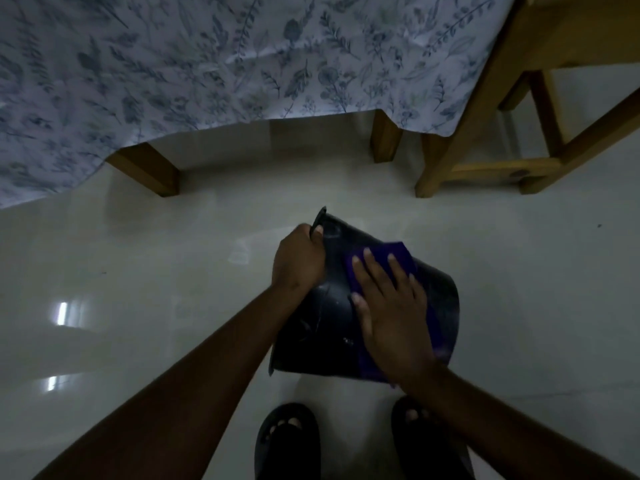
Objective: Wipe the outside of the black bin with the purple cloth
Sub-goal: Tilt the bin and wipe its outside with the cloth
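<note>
Wiping in progress. The black bin lies tilted on its side on the pale tiled floor, just ahead of the person's two black sandals. The left hand is closed around the bin's rim, steadying it. The right hand lies flat, fingers spread, pressing the purple cloth against the bin's upturned outer wall; cloth shows beyond the fingertips and along the hand's outer edge.

Judged step: mid-stroke on the upper side. Scuffs and smears show on the wall between the two hands, so the next move likely calls for a sweep toward the left hand, then a turn of the bin to expose its underside.

Beyond the hands stand cloth-draped table legs and a wooden stool, well apart; nothing blocks the stroke.
</note>
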A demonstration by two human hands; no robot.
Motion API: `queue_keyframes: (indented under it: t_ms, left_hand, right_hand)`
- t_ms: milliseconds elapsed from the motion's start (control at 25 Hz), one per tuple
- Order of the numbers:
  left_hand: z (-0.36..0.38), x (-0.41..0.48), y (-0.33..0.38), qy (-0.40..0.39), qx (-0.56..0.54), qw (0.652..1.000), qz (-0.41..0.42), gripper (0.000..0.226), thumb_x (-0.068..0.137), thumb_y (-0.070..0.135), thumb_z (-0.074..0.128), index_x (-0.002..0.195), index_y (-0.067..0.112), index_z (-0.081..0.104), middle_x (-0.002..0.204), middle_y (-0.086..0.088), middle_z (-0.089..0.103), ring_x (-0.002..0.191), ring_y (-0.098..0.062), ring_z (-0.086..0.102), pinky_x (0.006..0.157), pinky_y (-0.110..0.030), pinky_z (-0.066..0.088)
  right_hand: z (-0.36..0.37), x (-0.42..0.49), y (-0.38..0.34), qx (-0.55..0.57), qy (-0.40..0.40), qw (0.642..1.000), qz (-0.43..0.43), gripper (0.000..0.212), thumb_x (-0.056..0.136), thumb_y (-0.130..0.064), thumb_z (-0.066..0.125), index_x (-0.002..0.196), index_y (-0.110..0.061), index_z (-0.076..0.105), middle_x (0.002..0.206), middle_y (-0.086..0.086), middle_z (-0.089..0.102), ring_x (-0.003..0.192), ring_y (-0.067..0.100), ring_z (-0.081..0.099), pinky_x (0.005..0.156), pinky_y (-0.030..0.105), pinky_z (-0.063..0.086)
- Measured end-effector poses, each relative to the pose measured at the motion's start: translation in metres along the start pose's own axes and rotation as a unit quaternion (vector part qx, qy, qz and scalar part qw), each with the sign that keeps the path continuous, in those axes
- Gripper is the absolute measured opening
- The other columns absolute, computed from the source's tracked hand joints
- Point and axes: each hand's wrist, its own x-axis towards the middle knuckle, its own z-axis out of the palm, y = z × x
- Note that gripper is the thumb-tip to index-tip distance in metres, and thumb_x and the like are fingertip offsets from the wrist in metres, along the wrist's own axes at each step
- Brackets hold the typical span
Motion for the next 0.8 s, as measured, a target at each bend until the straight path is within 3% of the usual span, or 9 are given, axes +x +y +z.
queue_keyframes:
  t_ms: [120,280,480,560,720,800]
  left_hand:
    - [-0.007,-0.002,0.007,-0.06,-0.099,0.993,0.018,0.032,0.1,0.029,0.04,0.102,0.005,0.062,0.095,-0.011,0.066,0.086,-0.026,0.061,0.073,-0.032,0.047]
    - [-0.012,-0.025,-0.006,-0.04,-0.05,0.995,0.078,0.031,0.102,0.033,0.034,0.109,0.012,0.056,0.096,0.002,0.059,0.085,-0.014,0.056,0.064,-0.012,0.039]
    - [-0.003,0.001,0.006,-0.03,-0.016,0.997,0.067,0.032,0.102,0.033,0.034,0.104,0.01,0.057,0.094,-0.004,0.062,0.083,-0.021,0.059,0.069,-0.028,0.043]
    - [-0.003,0.0,0.007,-0.03,-0.011,0.997,0.069,0.031,0.102,0.032,0.034,0.101,0.01,0.055,0.091,-0.003,0.06,0.08,-0.019,0.058,0.068,-0.029,0.042]
    - [-0.005,0.0,0.005,-0.021,0.012,0.999,0.043,0.033,0.103,0.032,0.033,0.101,0.007,0.054,0.091,-0.007,0.06,0.078,-0.02,0.056,0.068,-0.029,0.04]
    - [-0.004,0.001,0.006,-0.007,0.015,0.999,0.049,0.035,0.102,0.033,0.032,0.101,0.006,0.055,0.095,-0.012,0.065,0.082,-0.026,0.06,0.07,-0.029,0.042]
  right_hand:
    - [-0.007,0.046,0.027,-0.004,0.016,1.0,0.012,0.054,0.098,-0.044,0.021,0.147,-0.025,0.032,0.155,-0.001,0.034,0.142,0.025,0.031,0.112,0.048,0.031]
    - [-0.005,0.062,0.033,0.026,0.023,0.999,0.04,0.056,0.097,-0.046,0.019,0.147,-0.023,0.033,0.154,0.0,0.036,0.142,0.025,0.033,0.112,0.05,0.031]
    - [0.014,-0.032,0.009,-0.045,0.034,0.997,-0.044,0.052,0.1,-0.042,0.022,0.15,-0.027,0.024,0.159,0.0,0.023,0.148,0.028,0.015,0.114,0.053,0.019]
    - [0.009,-0.009,0.014,-0.037,0.032,0.997,-0.051,0.053,0.099,-0.044,0.021,0.149,-0.028,0.025,0.159,-0.001,0.024,0.147,0.026,0.017,0.115,0.051,0.02]
    - [-0.019,0.09,0.035,0.06,0.002,0.994,0.088,0.051,0.099,-0.04,0.025,0.143,-0.02,0.041,0.148,0.002,0.046,0.135,0.021,0.043,0.109,0.039,0.033]
    - [-0.017,0.076,0.037,0.051,0.022,0.992,0.112,0.056,0.097,-0.042,0.02,0.144,-0.019,0.039,0.149,0.004,0.044,0.135,0.023,0.042,0.109,0.04,0.031]
